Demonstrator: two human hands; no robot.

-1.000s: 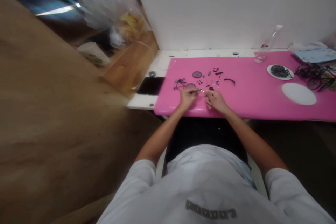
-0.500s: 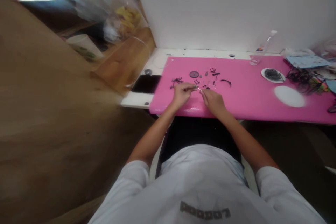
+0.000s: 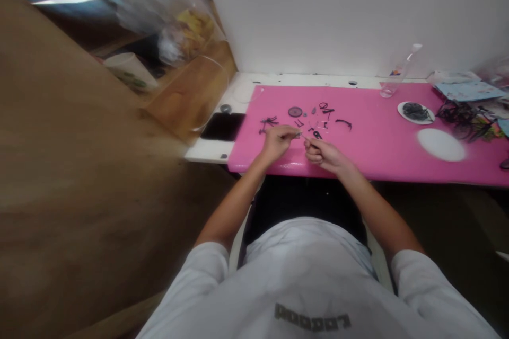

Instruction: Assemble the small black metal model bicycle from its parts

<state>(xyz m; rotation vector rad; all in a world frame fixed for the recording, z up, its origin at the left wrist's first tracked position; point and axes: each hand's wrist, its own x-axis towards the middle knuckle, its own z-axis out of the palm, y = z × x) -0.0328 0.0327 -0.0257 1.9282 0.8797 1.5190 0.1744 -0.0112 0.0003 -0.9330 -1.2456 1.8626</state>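
Over the front of the pink mat, my left hand pinches a small piece too tiny to identify. My right hand is closed on a thin rod-like item whose tip meets that piece. Beyond the hands lie several small dark parts: a round black wheel, a dark branching part left of my left hand, a looped black part, a curved black strip and a black piece just past my right fingers.
A black flat slab lies left of the mat. To the right are a white plate of dark parts, a white oval, a tangled dark pile and a clear bottle. A wall stands behind.
My right hand has turned and its fingers have curled further around the thin item. The black piece beyond it shows more fully. My left hand has barely moved.
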